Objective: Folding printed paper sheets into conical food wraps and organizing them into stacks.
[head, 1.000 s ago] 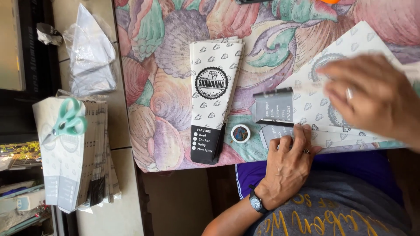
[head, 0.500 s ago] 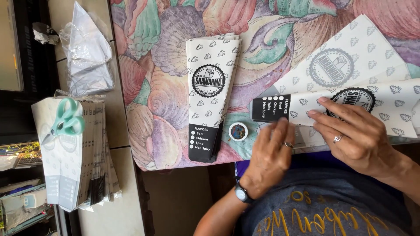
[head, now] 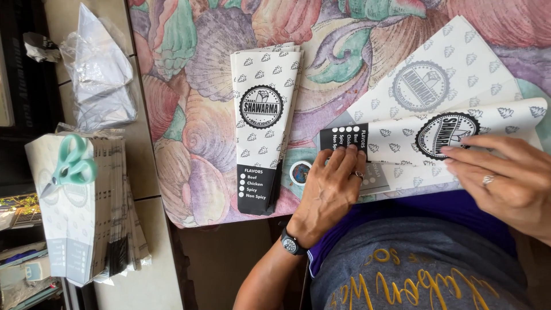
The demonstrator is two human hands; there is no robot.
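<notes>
Since the paper wrapper (head: 459, 135) looks thin and bendy, the left hand (head: 330, 192) and right hand (head: 505, 183) press flat, fingers together, near its edges.

The left hand (head: 332, 186) wears a slim ring with a small dark stone, and a black round-faced wristwatch (head: 291, 243) circles its wrist. The right hand (head: 505, 185) has a plain silver band. Both forearms are bare; the torso wears a grey shirt with yellow lettering over purple cloth
</notes>
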